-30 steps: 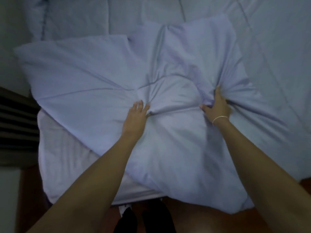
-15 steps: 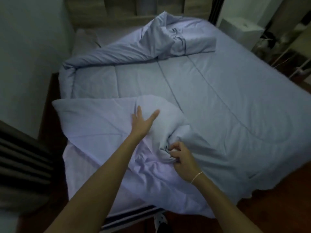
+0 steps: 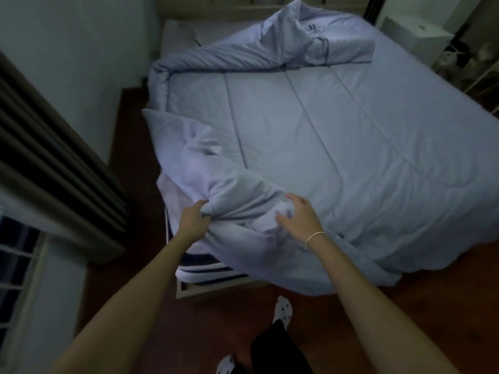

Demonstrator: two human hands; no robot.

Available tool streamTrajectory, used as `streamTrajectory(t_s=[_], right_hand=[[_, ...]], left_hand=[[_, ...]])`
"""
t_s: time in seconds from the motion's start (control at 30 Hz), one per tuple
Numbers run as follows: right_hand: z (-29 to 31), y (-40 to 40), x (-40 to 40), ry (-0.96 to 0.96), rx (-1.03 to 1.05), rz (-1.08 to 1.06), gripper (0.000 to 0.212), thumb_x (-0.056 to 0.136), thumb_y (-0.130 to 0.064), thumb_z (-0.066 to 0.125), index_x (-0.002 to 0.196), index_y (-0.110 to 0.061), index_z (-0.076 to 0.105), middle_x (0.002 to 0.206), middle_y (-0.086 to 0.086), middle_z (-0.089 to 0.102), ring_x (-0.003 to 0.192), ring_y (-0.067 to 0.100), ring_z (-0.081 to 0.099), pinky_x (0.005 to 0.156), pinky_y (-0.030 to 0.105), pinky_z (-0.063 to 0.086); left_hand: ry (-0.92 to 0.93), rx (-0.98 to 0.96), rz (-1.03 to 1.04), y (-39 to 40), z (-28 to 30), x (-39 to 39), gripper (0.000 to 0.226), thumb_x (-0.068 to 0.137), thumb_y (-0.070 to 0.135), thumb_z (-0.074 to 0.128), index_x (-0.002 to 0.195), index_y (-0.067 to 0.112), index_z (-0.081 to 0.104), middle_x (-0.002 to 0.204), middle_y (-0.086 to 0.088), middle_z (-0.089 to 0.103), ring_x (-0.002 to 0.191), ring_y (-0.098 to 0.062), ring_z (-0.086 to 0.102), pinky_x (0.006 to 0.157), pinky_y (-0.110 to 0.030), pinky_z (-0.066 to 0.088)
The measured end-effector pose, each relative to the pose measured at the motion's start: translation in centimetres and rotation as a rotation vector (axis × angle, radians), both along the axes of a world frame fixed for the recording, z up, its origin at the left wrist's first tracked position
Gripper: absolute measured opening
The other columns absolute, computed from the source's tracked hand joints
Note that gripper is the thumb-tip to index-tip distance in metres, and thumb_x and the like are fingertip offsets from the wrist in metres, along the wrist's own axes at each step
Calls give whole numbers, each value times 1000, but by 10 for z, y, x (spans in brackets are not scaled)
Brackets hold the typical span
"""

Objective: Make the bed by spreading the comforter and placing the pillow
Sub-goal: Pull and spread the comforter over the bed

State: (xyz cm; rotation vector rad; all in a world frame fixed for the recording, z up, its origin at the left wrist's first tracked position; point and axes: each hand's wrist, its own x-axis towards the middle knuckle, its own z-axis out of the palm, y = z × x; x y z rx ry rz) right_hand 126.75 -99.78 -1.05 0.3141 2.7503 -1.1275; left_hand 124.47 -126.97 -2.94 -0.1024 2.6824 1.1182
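Note:
A pale blue comforter (image 3: 337, 147) covers most of the bed, bunched along the far edge near the headboard and folded back at the near left corner. My left hand (image 3: 193, 221) grips a gathered fold of the comforter at that near corner. My right hand (image 3: 298, 217) is beside it with curled fingers closing on the crumpled fabric. A pale pillow (image 3: 179, 33) shows partly at the far left of the bed, mostly hidden by the comforter.
A white mattress corner and striped sheet (image 3: 205, 273) show above the wooden bed frame (image 3: 189, 292). A wall and dark curtain (image 3: 54, 147) stand at left. A white cabinet (image 3: 415, 36) sits at far right. My socked feet (image 3: 282, 311) stand on the wooden floor.
My view pulled back from the bed. My left hand went from flat on the fabric to gripping a fold at the near corner. My right hand stayed on the bunched fabric.

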Motion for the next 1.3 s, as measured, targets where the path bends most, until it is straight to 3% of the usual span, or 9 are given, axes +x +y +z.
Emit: streamTrajectory(t_s=[0.13, 0.3, 0.37, 0.47, 0.7, 0.83, 0.97, 1.1, 1.3], right_hand=[[-30, -41, 7, -164, -42, 144, 109, 66, -38, 80, 149, -28, 11, 157, 10, 18, 143, 28, 24, 115, 43, 28], [-67, -95, 25, -376, 78, 239, 140, 48, -53, 82, 142, -42, -21, 154, 12, 24, 137, 34, 33, 109, 51, 34], [-79, -103, 34, -462, 52, 205, 138, 57, -38, 86, 145, -35, -20, 155, 19, 13, 140, 35, 26, 111, 47, 33], [-91, -103, 53, -617, -47, 257, 134, 54, -33, 85, 148, -33, -10, 155, 9, 24, 136, 33, 35, 105, 45, 40], [-98, -117, 76, -634, -54, 548, 76, 68, -8, 75, 137, -18, 46, 117, 3, 61, 99, 20, 57, 86, 29, 49], [-98, -127, 88, -767, -19, 636, 47, 79, -18, 71, 125, -17, 60, 123, 4, 61, 108, 17, 55, 89, 24, 41], [-93, -130, 90, -749, -33, 581, 47, 80, -27, 72, 124, -18, 60, 131, 3, 56, 121, 21, 50, 94, 26, 38], [-81, -122, 75, -686, 11, 531, 45, 82, -31, 69, 124, -18, 59, 133, 5, 55, 121, 22, 51, 93, 27, 40], [-63, -107, 46, -485, 26, 356, 51, 86, -26, 64, 133, -17, 49, 135, 9, 52, 119, 25, 53, 89, 27, 43]], left_hand=[[-117, 131, 164, -61, -29, 56, 44, 84, 3, 55, 127, -2, 48, 110, -12, 58, 105, -30, 55, 83, -29, 37], [-335, 378, 422, -101, -53, 109, 48, 82, -13, 53, 122, 13, 48, 95, -6, 59, 90, -24, 55, 68, -31, 47], [-353, 448, 538, -116, -63, 125, 43, 80, -15, 52, 112, 14, 51, 94, -9, 60, 93, -29, 56, 73, -36, 49], [-403, 515, 622, -140, -88, 143, 59, 75, 2, 62, 130, 15, 46, 119, -17, 59, 108, -37, 58, 90, -54, 48], [-512, 391, 773, -152, -86, 147, 42, 97, 14, 45, 137, 16, 35, 125, -12, 52, 91, -25, 60, 70, -34, 48], [-493, 269, 657, -158, -76, 129, 56, 95, 23, 50, 145, 16, 27, 126, -14, 53, 77, -20, 57, 57, -27, 43], [-471, 106, 489, -152, -64, 111, 58, 94, 24, 52, 145, 12, 28, 133, -17, 51, 103, -31, 59, 66, -31, 47], [-464, 100, 435, -146, -59, 98, 52, 94, 21, 51, 141, 11, 32, 114, -15, 56, 84, -26, 57, 60, -30, 45], [-259, -158, 188, -126, -52, 76, 51, 95, 25, 49, 142, 8, 35, 141, -18, 46, 127, -33, 44, 105, -39, 36]])
